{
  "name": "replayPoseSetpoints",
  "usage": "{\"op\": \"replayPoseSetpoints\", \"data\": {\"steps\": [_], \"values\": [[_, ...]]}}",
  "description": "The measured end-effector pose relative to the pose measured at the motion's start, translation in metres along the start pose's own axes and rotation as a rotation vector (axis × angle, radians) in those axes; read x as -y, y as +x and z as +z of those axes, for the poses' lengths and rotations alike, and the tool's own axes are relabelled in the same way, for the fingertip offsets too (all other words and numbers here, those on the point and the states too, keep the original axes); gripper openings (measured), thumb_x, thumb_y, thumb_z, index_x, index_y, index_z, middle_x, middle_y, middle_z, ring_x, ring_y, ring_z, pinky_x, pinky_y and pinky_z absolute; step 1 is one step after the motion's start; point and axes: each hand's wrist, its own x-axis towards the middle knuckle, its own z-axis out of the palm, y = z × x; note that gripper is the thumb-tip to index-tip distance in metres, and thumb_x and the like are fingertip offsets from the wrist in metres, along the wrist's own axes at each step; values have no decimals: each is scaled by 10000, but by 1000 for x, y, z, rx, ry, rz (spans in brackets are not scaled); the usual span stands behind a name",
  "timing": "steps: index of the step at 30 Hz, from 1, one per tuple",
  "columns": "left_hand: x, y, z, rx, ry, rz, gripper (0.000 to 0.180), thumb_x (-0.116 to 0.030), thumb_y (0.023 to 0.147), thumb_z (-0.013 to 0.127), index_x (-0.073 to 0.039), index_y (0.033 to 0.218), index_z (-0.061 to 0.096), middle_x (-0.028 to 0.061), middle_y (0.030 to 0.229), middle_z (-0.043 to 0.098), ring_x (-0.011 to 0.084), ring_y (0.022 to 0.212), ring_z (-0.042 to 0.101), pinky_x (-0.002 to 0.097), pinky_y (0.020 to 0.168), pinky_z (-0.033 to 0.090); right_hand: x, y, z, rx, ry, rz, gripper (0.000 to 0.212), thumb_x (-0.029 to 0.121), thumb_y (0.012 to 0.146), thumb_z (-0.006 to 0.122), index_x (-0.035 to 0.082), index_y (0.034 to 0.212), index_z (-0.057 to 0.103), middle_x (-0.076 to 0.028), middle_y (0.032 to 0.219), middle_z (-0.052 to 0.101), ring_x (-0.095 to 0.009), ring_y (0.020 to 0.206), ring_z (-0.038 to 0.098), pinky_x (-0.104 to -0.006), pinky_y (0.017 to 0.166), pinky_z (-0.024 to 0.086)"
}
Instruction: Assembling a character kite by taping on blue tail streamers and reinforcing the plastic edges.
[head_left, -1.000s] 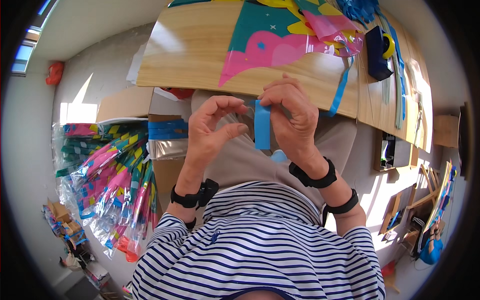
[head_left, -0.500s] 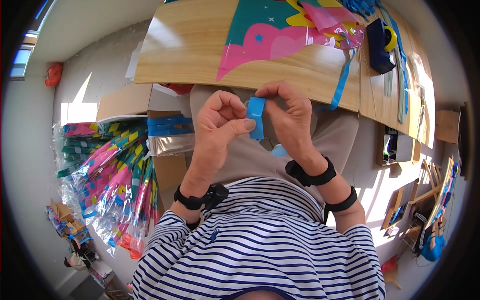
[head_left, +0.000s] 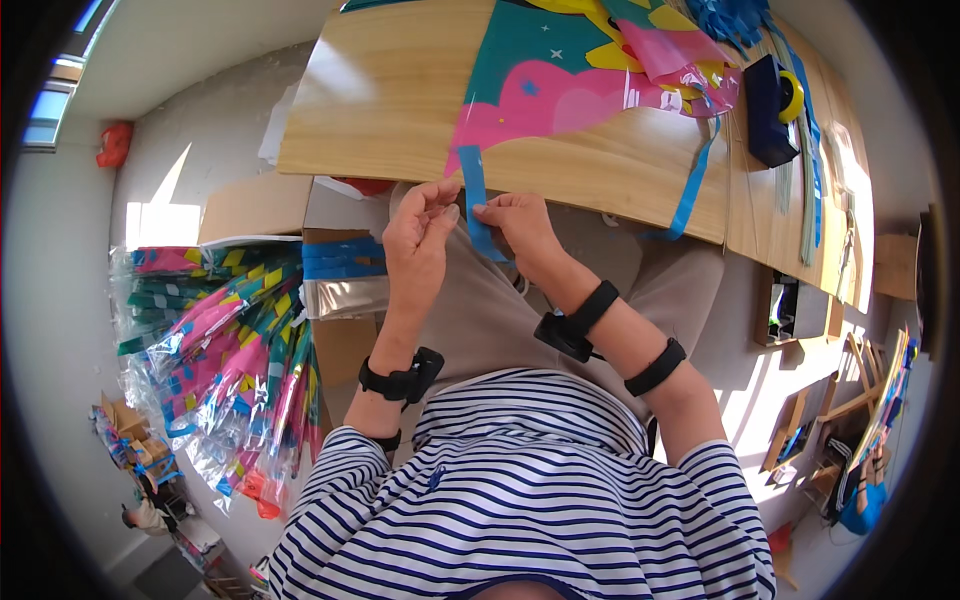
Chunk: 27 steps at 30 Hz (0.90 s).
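Strip [head_left: 473, 178] sits above our lap at the tabletop's [head_left: 370, 120] near edge, our right hand's [head_left: 522, 225] grip pinched on its middle. Just left, our left hand [head_left: 415, 238] has thumb and fingers slightly apart. We judge the work partway: strip in hand, visibly unattached; film [head_left: 555, 105] lies untouched, farther off.

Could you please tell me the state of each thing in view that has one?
Blue strip: pinched, bent toward its lower end
Right hand: closed on the strip
Left hand: loosely curled beside the strip
Printed sheet: lying on the table
Yellow tape roll: seated in its dispenser
Colourful pieces: fanned out, in clear plastic
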Motion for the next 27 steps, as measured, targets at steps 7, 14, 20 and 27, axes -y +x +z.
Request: {"op": "replayPoseSetpoints", "data": {"steps": [7,14,20,27], "values": [[22,20,2,119,719,435,355,27,866,545,-6,1212,615,159,1267,626,356,1241,548,494,1073,390,-12,23,9,-75,137,61,118,54,885,712,23,780,667,-27,654,584,-121,496,515,-268,448,354],[41,36,4,216,898,488,402,24,847,539,5,1244,603,153,1356,578,341,1343,479,568,1146,298,-19,29,13,-136,180,69,156,23,839,739,-4,707,660,-45,630,579,-122,519,490,-293,466,334],[42,41,5,228,932,475,441,63,839,530,-11,1265,616,146,1358,592,328,1353,479,553,1160,291,-24,30,13,-148,190,13,129,27,828,738,-16,729,667,-42,645,594,-121,548,498,-288,498,360],[47,43,4,236,936,464,419,39,829,552,-10,1242,607,157,1346,590,347,1352,477,572,1157,281,-23,28,13,-140,173,16,105,31,815,741,-21,760,668,-50,678,618,-117,585,522,-268,538,379]]}}
